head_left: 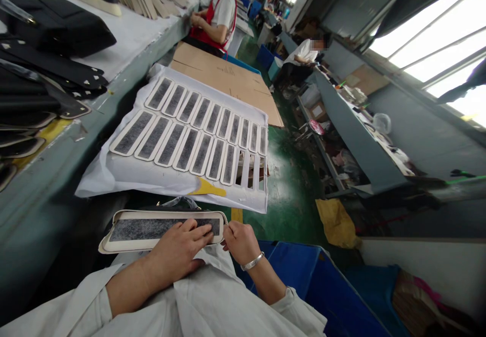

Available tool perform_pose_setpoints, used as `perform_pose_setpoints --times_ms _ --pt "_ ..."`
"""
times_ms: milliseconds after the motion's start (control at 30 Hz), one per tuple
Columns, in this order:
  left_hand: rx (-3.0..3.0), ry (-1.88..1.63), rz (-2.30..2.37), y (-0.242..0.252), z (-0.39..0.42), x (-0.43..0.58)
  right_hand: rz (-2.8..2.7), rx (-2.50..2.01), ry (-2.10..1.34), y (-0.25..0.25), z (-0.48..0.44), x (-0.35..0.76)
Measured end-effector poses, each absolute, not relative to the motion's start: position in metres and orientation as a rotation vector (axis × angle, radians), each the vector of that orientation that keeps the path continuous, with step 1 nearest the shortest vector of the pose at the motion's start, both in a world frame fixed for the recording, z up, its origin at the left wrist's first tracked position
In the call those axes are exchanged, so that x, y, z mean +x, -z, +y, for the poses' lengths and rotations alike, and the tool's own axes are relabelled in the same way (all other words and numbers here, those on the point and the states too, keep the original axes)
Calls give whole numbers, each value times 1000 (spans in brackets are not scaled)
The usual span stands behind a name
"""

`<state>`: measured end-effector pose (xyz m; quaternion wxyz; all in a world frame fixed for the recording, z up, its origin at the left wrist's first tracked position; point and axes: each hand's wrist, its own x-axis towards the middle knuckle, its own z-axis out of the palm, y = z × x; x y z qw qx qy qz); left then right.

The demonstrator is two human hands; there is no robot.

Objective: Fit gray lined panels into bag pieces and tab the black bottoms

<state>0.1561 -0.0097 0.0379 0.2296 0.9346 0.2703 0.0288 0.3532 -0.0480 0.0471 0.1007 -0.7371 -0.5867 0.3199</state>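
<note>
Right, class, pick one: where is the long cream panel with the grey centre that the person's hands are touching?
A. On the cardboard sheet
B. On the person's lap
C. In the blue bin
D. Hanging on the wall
B: the panel lies across the lap, with the left hand flat on it and the right hand at its end.

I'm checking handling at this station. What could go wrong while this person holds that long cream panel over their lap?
The cream panel juts past the left hand, gripped only at its right end by the right hand, so its free end might sag or bend. The laid-out panels sit on a white sheet overhanging the green floor; a nudge could slide some off.
</note>
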Motion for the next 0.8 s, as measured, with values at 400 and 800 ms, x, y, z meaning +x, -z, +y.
perform_pose_setpoints --times_ms 400,800 --pt "2544 -137 729 -40 -8 156 -837 -1711 -1727 -30 -46 371" --pt "2535 -113 710 -45 -4 157 -591 -1435 -1834 -14 -51 378"
